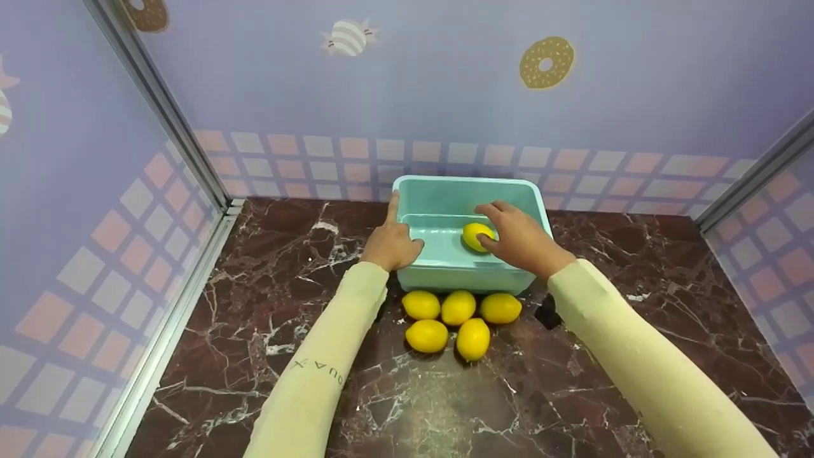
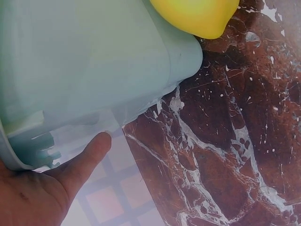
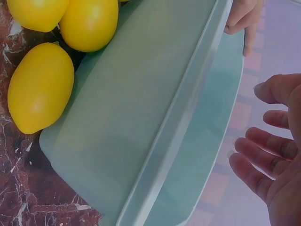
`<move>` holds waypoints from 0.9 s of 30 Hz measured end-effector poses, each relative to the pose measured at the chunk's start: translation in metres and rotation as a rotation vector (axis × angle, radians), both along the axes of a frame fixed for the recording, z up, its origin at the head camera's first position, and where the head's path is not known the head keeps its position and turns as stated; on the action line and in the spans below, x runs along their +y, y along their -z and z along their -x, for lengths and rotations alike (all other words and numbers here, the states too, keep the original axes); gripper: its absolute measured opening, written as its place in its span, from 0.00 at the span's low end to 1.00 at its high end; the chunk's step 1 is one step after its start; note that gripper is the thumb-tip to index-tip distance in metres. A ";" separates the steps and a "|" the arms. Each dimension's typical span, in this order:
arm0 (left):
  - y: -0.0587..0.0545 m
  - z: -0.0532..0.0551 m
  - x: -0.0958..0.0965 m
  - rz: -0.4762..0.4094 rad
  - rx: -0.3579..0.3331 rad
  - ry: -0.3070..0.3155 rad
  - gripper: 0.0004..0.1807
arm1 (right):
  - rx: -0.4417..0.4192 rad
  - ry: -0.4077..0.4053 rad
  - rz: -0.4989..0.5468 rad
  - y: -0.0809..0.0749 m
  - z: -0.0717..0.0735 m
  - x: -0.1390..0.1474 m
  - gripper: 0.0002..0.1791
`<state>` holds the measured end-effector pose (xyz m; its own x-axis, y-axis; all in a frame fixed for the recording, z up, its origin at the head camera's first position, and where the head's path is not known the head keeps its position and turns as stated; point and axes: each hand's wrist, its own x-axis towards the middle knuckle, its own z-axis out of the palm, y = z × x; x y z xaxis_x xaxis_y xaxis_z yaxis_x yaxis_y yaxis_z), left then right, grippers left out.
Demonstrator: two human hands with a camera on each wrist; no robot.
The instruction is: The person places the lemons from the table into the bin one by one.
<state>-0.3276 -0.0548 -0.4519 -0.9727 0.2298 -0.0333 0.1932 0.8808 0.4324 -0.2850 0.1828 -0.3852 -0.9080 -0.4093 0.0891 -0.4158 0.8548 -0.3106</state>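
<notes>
Head view: we see the right hand (image 1: 523, 242), fingers spread, near one lemon (image 1: 473, 237) inside the turquoise bin (image 1: 467, 279); the left hand (image 1: 389, 245) lies at its rim (image 1: 470, 180), whether pinching we cannot tell. Tugging it nearer, we judge, could roll the five lemons (image 1: 458, 308) outside.

A dark reddish-brown tabletop with a marble pattern of jagged white veins (image 1: 210, 356) spreads across the lower part of the head view, with a pale sheen near its front edge. Behind it rises a lavender back wall (image 1: 445, 95) printed with a brown speckled doughnut (image 1: 561, 56), a second doughnut (image 1: 150, 16) cut by the top edge, and a white-striped wrapped candy (image 1: 348, 38). A band of pink and whitish squares (image 1: 426, 151) runs along its foot, repeated on the lavender left wall (image 1: 57, 95) and right wall (image 1: 788, 254). Grey metal posts (image 1: 757, 172) mark both corners; a pale metal rail (image 1: 170, 331) borders the tabletop's left side.
</notes>
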 end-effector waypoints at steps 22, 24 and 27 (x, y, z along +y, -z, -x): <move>-0.002 0.000 -0.001 -0.012 -0.019 0.010 0.19 | -0.009 -0.014 -0.001 -0.006 -0.006 0.002 0.27; -0.001 0.001 -0.001 -0.014 -0.026 0.009 0.18 | -0.009 -0.012 -0.003 -0.005 -0.007 0.003 0.27; 0.000 0.001 0.000 -0.009 -0.027 0.003 0.19 | -0.011 -0.015 0.006 -0.004 -0.007 0.003 0.26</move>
<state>-0.3283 -0.0551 -0.4519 -0.9706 0.2335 -0.0575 0.1844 0.8762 0.4452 -0.2782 0.1858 -0.3812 -0.9027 -0.4225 0.0812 -0.4251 0.8466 -0.3202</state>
